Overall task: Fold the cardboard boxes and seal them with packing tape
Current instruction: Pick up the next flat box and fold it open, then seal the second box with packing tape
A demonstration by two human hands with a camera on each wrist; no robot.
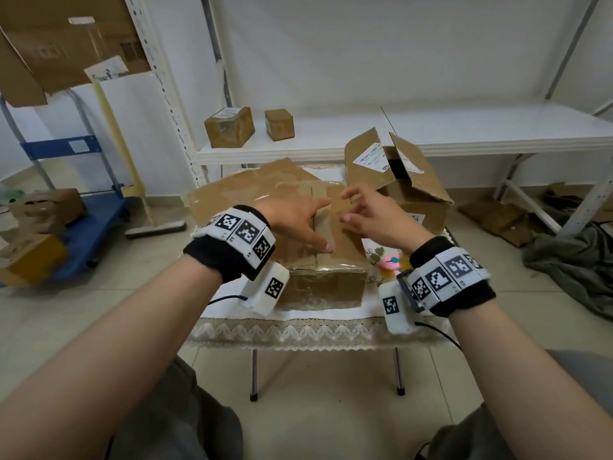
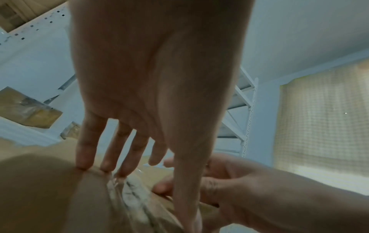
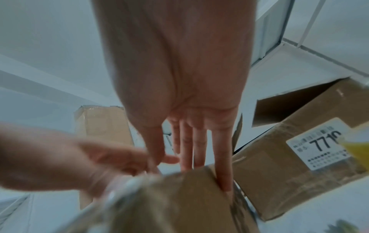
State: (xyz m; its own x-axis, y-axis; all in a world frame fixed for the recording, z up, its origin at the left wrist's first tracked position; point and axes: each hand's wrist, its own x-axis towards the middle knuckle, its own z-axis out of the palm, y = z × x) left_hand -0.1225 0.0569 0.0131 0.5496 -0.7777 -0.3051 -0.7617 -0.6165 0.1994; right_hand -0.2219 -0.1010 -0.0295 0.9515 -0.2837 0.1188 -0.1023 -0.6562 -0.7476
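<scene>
At the near edge of the small table, which is covered with a lace cloth, stands the closed cardboard box, its long axis running away from the person toward the far edge. The tape seam follows this same axis along the middle of the top. The left hand lies on the top just left of the seam, fingers straight and spread, the thumb stretched to the near edge; in the left wrist view three fingertips press on glossy, wrinkled tape. The right hand is just right of the seam, fingers relaxed and a little bent, holding nothing. Both hands are equally near the seam, so I judge the next move is smoothing along it. Farther, at the right far corner, an open box waits unfolded.
</scene>
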